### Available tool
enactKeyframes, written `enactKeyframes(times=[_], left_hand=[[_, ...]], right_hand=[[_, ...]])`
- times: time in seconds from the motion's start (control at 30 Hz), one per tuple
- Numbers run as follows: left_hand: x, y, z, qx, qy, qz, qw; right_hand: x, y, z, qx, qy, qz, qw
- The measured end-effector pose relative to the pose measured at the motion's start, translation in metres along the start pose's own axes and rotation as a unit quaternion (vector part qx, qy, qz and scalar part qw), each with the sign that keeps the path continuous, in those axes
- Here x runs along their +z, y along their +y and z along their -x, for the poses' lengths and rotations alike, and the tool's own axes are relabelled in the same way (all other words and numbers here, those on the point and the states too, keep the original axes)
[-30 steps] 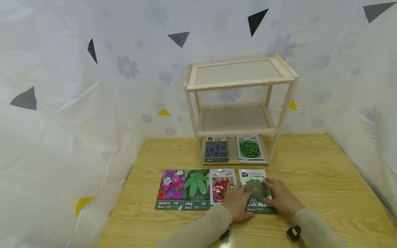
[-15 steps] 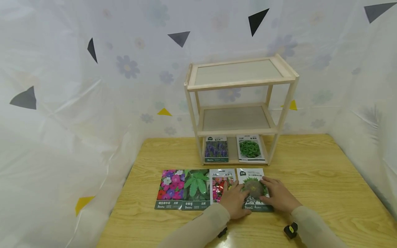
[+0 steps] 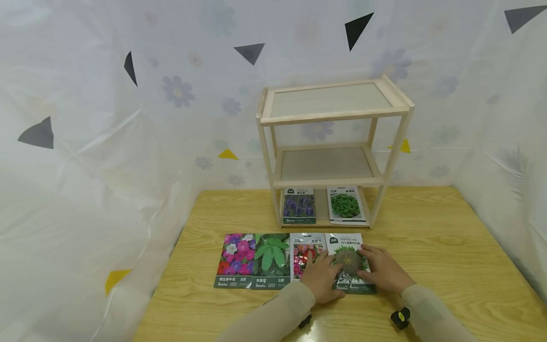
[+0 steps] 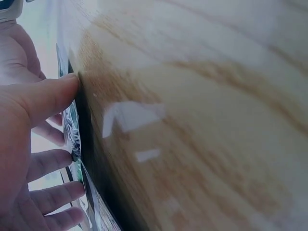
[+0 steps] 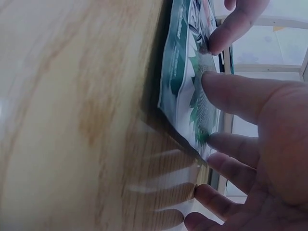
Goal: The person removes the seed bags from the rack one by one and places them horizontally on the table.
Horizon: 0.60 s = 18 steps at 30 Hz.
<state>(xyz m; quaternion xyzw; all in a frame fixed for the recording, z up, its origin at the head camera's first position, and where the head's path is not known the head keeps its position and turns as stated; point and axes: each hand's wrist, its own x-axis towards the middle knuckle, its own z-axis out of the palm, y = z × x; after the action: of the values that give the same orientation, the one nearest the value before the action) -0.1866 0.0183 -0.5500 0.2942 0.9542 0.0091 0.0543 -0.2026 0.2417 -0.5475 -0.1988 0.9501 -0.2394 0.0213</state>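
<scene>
Four fingers and the thumb of my left hand point(image 3: 322, 279) lie spread over two seed packets in the head view. Beneath them are the packet with red and pink flowers point(image 3: 301, 261) and the lower left of a white packet with a round, spiky plant head point(image 3: 348, 259). My right hand point(image 3: 384, 271) touches the right side of that white packet, thumb and fingertips on its face. In the right wrist view the packet point(image 5: 180, 86) lies flat, with the right fingers extended at its edge. The left wrist view shows the left thumb point(image 4: 53, 96) at the packets' near edge.
To the left lie a green-leaf packet point(image 3: 270, 259) and a pink and purple flower packet point(image 3: 234, 259). Behind stands a three-tier wooden rack point(image 3: 329, 183). Its bottom shelf bears a lavender packet point(image 3: 299, 206) and a leafy-herb packet point(image 3: 345, 206).
The white spiky-plant packet has slid slightly left, and the gap between it and the red-flower packet has closed. Both hands shifted left a little with it.
</scene>
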Motion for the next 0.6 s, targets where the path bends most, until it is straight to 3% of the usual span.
enactKeyframes(times=[0.6], left_hand=[[-0.0063,-0.0031,0.0060,0.004,0.003,0.026,0.9997]], right_hand=[[-0.0012,-0.0006,-0.0002,0.011,-0.010,-0.005,0.9999]])
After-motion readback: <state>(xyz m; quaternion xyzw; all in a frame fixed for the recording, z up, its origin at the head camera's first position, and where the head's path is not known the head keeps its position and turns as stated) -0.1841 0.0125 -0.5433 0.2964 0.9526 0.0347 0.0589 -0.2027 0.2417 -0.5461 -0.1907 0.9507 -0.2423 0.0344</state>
